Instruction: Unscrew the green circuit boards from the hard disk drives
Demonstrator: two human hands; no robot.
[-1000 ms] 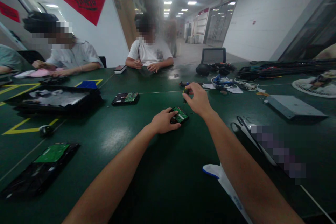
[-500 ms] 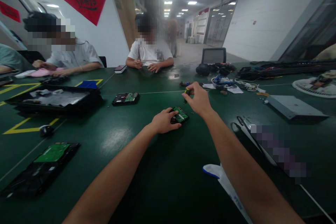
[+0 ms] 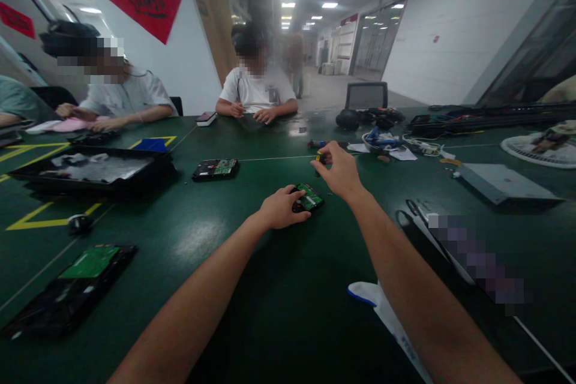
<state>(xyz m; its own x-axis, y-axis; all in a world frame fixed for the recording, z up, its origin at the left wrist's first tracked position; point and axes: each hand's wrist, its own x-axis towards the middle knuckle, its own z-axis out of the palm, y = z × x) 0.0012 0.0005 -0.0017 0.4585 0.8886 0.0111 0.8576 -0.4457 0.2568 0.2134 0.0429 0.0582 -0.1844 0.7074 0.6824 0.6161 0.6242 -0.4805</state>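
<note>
The small drive point(image 3: 311, 197), green board up, lies on the dark green table point(image 3: 202, 240) in front of the person. The left hand point(image 3: 284, 207) is partly open around its left end, fingers on top and thumb by the near edge, holding it. The right hand point(image 3: 338, 169) is just past the drive and to its right, thumb and fingers pinched on a little yellow and dark tool point(image 3: 318, 159).

Both hands have stayed put, but more of the tool's yellow side shows now. So it looks like the tool got turned, and the work seems to be at a twisting bit. The tip is too small to see, so I can't tell if it touches the drive.

Tiny bits point(image 3: 330, 194) lie just right of the drive. Another drive point(image 3: 216, 169) sits farther off to its left, and a white glove point(image 3: 393, 321) lies nearer the person, to its right.
</note>
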